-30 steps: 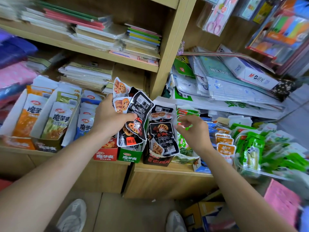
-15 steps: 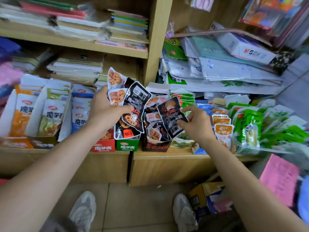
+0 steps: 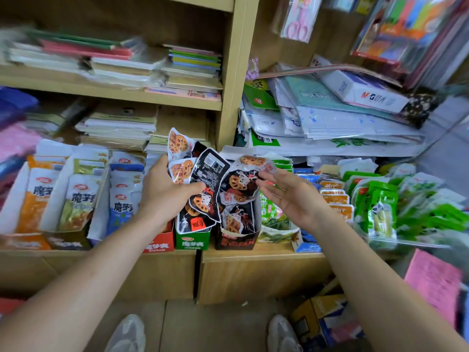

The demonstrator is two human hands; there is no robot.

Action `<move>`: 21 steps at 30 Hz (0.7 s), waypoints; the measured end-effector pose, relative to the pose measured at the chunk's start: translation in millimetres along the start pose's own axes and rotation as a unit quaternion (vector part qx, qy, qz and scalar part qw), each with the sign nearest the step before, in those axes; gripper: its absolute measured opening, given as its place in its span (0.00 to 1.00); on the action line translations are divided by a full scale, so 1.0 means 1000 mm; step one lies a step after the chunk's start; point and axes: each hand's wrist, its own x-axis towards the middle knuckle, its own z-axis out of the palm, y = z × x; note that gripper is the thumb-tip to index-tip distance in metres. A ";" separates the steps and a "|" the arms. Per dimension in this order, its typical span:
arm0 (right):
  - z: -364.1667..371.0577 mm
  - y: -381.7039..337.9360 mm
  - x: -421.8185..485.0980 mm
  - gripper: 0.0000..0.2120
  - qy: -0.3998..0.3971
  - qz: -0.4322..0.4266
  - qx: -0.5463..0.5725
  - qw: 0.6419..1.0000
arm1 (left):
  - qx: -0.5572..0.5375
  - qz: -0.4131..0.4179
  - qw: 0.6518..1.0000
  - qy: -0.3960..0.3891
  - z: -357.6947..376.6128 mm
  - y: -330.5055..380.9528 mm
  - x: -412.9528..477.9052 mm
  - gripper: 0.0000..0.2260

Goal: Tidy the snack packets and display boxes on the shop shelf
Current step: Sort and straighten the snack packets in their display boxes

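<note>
I see a wooden shelf [image 3: 253, 255] of card boxes; the black box [image 3: 237, 240] stands stuffed with glossy lotus-root packets. The left grip [image 3: 165, 193] is curled round a crinkled fan of packets [image 3: 209, 174] above the green box [image 3: 193, 242]. The right grip [image 3: 289, 196], fingers loose, touches one packet [image 3: 243, 179] at its edge; I cannot tell whether it pinches.

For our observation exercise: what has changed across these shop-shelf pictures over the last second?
The right hand lifted one lotus-root packet from the black display box up to the bunch of packets that the left hand grips. That grip stayed unchanged.
</note>
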 end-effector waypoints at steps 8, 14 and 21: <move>0.005 0.006 0.026 0.12 0.139 -0.249 -0.477 0.832 | 0.014 -0.002 1.000 0.007 -0.001 -0.003 0.003 0.23; 0.011 0.004 0.040 0.08 0.085 -0.257 -0.510 0.817 | -0.004 -0.004 1.000 0.019 -0.005 -0.003 0.005 0.23; 0.020 -0.001 0.043 0.05 0.114 -0.327 -0.485 0.803 | -0.021 -0.011 1.000 0.018 -0.012 -0.005 0.007 0.23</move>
